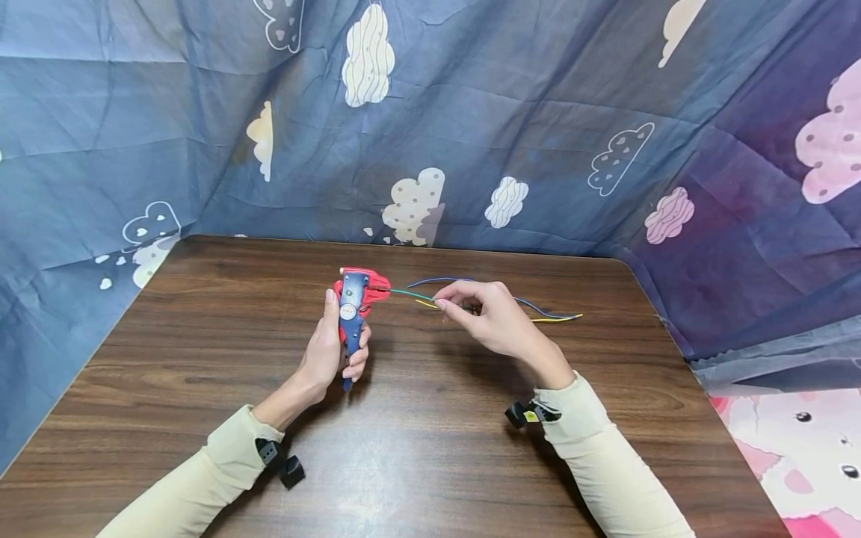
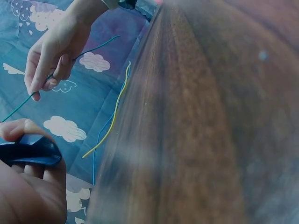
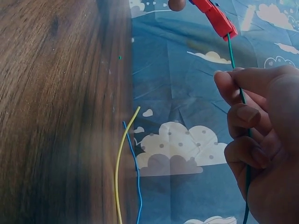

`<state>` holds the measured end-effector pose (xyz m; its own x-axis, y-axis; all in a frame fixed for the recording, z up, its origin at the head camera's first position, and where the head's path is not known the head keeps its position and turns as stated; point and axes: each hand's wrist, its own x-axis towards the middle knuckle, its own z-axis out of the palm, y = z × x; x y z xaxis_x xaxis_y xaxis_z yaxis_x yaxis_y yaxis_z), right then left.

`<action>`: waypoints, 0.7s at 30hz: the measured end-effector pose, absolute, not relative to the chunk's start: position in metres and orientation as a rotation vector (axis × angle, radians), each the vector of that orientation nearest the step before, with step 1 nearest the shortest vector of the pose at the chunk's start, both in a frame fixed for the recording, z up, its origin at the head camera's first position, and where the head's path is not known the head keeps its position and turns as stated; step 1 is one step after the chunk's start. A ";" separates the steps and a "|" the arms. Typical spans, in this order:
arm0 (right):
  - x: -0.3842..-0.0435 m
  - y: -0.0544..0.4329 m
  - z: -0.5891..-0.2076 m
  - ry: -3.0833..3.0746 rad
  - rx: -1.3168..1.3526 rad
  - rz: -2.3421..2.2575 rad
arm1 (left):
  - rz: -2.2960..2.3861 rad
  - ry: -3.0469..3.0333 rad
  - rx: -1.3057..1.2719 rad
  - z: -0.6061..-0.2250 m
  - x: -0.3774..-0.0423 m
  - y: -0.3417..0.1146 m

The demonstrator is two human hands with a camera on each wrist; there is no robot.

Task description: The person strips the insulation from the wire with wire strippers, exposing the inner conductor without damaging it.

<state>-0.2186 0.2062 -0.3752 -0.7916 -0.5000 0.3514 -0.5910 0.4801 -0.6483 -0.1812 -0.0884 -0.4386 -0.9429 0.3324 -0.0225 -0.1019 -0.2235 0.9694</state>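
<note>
My left hand (image 1: 324, 353) grips the blue handles of a red and blue wire stripper (image 1: 353, 302), held upright over the table with its red head facing right. A green wire (image 1: 412, 294) runs from the stripper's mouth to my right hand (image 1: 501, 320), which pinches it between thumb and forefinger. In the right wrist view, the green wire (image 3: 231, 49) enters the red head (image 3: 223, 25) and its other part passes down along the curled fingers. The left wrist view shows the wire's free end sticking out behind the right hand (image 2: 56, 58).
Behind the right hand, a blue wire (image 1: 531, 305) and a yellow wire (image 1: 557, 320) lie on the brown wooden table (image 1: 430, 448). A tiny green piece (image 3: 119, 57) lies on the tabletop. Cloud-patterned cloth (image 1: 430, 127) hangs along the table's back and sides.
</note>
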 end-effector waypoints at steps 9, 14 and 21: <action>-0.219 0.207 -0.376 -2.601 0.958 1.216 | 2.239 1.710 0.275 -0.439 -0.181 -0.087; -0.219 0.208 -0.376 -2.608 0.960 1.201 | 2.226 1.721 0.279 -0.439 -0.181 -0.087; -0.219 0.209 -0.375 -2.614 0.953 1.212 | 2.188 1.755 0.286 -0.439 -0.181 -0.088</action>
<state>-0.2195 0.2086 -0.3753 -0.7976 -0.4968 0.3421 -0.5821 0.4852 -0.6525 -0.1811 -0.0883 -0.4391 -0.9284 0.3688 -0.0440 -0.1231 -0.1936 0.9733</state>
